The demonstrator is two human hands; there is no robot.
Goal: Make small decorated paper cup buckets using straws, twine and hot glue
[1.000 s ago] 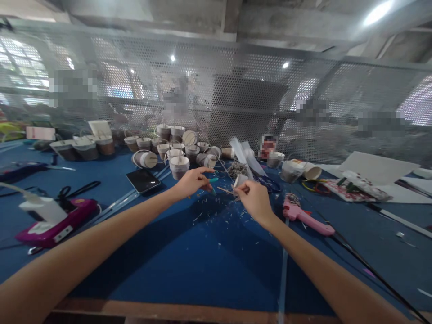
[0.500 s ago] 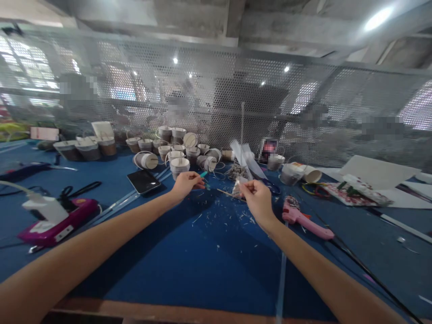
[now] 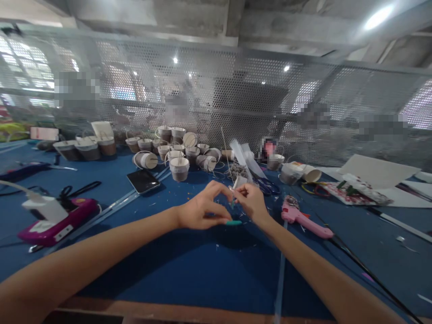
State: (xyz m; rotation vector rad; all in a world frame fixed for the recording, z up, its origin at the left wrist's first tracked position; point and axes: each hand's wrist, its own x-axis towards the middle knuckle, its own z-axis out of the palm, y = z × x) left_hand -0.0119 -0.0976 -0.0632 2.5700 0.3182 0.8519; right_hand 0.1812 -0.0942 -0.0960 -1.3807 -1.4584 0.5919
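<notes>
Tabletop (image 3: pixel 175 270), left hand (image 3: pixel 200 209) beside right hand (image 3: pixel 253 203)

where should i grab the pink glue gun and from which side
Probably by the slim handle, from the near right: the pink glue gun lies with its handle pointing that way, bulkier end farther off. Mind the black cord trailing from the handle.

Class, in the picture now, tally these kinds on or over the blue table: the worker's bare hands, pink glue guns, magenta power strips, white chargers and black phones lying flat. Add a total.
Hands: 2 (left hand, right hand)
Pink glue gun: 1
Magenta power strip: 1
White charger: 1
Black phone: 1
Total: 6
</notes>
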